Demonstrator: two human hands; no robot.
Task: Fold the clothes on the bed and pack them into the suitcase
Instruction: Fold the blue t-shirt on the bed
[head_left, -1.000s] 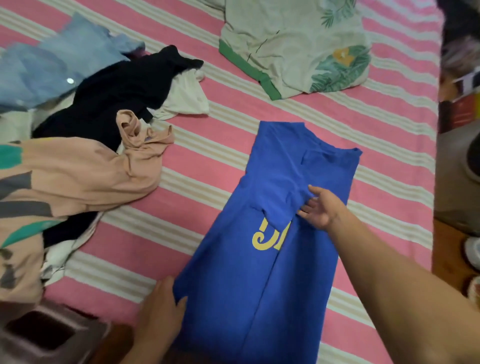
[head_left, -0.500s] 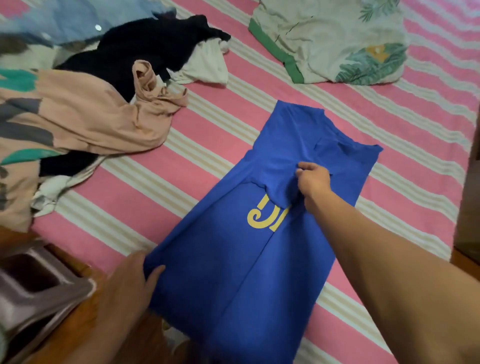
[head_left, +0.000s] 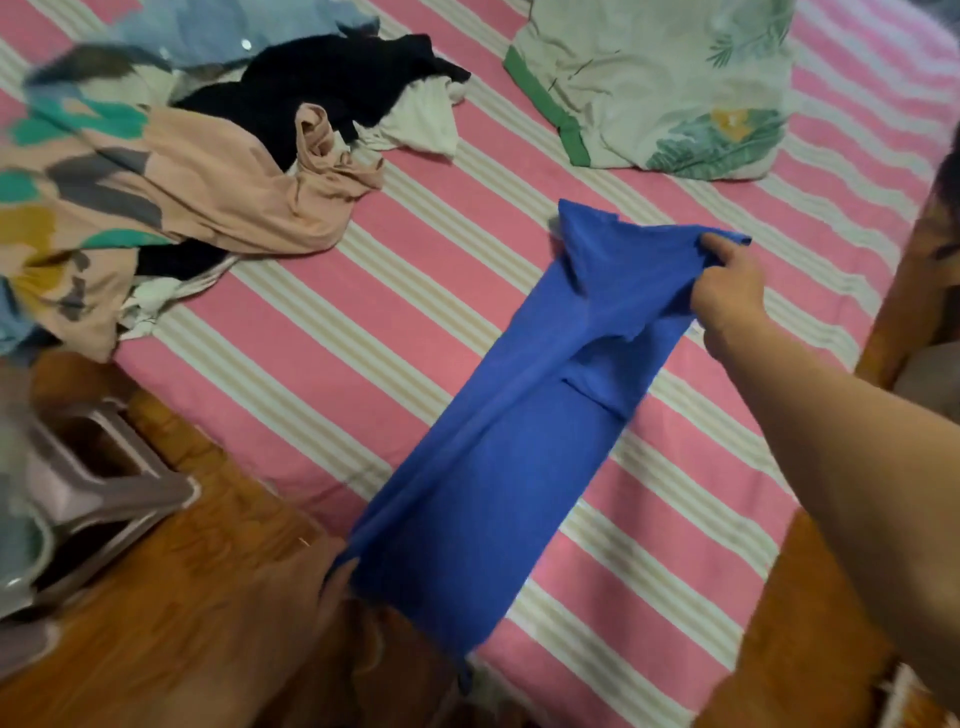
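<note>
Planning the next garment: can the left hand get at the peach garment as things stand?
Probably yes. The left hand holds the blue shirt's near end; only bare sheet lies between it and the peach garment.

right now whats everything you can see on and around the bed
blue t-shirt: 1, blue, folded into a long strip, mid bed, near end at the bed's edge
peach patterned garment: 1, peach with teal and grey patches, left pile
black garment: 1, black, in the pile behind the peach one
white garment: 1, white, under the black one
light blue shirt: 1, light blue, far left
leaf-print pillow: 1, pale with green trim, far side
striped bedsheet: 1, pink and cream
grey plastic stool: 1, grey, lower left off the bed
hands: right hand pinches the shirt's far end; left hand blurred at its near edge
</note>
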